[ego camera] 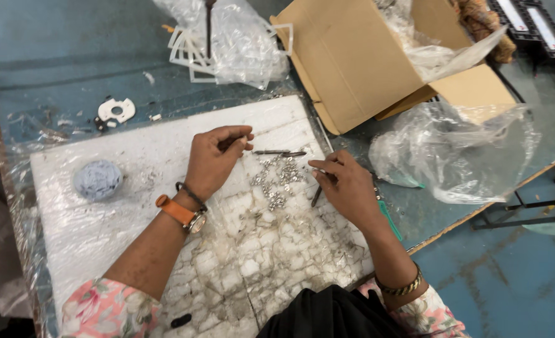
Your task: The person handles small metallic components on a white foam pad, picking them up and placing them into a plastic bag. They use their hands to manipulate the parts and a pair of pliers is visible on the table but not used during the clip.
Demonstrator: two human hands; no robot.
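Note:
My left hand point(216, 158) is closed around a thin dark metal rod point(280, 152) that points right over a white foam board point(102, 206). My right hand point(344, 185) rests on the board just right of a pile of several small shiny metal parts point(276, 180), with its fingers curled around a slim dark tool point(316, 196) that pokes out below the hand. An orange-strapped watch is on my left wrist and a metal bracelet on my right.
A round grey-blue lump point(97, 179) lies on the board's left. A white bracket point(116, 110) sits on the blue table point(58, 56). Beyond are a plastic bag of white frames point(234, 44), an open cardboard box point(365, 56) and a crumpled clear bag point(459, 150).

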